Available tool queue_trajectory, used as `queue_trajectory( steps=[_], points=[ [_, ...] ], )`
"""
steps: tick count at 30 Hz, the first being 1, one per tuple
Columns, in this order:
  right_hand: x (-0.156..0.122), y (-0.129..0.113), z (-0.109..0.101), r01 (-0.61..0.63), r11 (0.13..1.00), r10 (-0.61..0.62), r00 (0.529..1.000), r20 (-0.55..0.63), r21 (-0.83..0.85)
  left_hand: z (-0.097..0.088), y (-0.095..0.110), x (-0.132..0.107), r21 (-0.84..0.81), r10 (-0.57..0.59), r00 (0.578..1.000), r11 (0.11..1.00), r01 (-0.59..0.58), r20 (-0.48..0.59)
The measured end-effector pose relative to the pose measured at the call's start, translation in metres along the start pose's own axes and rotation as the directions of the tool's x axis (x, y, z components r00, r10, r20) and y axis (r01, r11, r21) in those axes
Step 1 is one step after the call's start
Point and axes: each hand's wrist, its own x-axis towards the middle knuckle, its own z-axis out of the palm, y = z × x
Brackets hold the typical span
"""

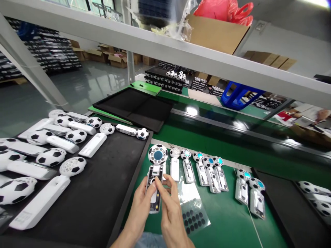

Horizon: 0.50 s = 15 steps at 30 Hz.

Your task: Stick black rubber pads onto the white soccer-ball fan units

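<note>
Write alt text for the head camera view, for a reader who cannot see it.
A left hand and right hand hold a clear-bodied handheld fan over a green mat lined with similar units. A sheet of black dots lies nearby; a black tray at left holds white handles and soccer-ball-patterned heads.

Head-worn view, looking forward and down across a workbench

The one camera sits at the person's head, tipped down so the left hand (139, 206) and right hand (170, 210) come in close at the bottom edge, around a clear-backed handheld device (154, 189). A green bench mat (224, 203) and black tray (85, 196) fill the near frame, a white shelf (165, 51) crosses just above, and a warehouse floor (77, 82) lies farther off. The lens seems wide, judging by the bent edges.
</note>
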Motion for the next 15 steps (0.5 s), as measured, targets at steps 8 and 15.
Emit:
queue_trajectory(
  steps=[8,15],
  points=[
    [-0.018,0.021,0.010,-0.236,0.903,0.281,0.956,-0.079,0.358,0.008,-0.015,0.004,-0.019,-0.127,0.981,0.992,0.125,-0.149],
    [0.004,0.077,-0.054,-0.172,0.819,0.403,0.852,-0.334,0.548,0.036,-0.025,0.057,0.584,0.077,0.980,0.794,-0.172,0.184]
  ],
)
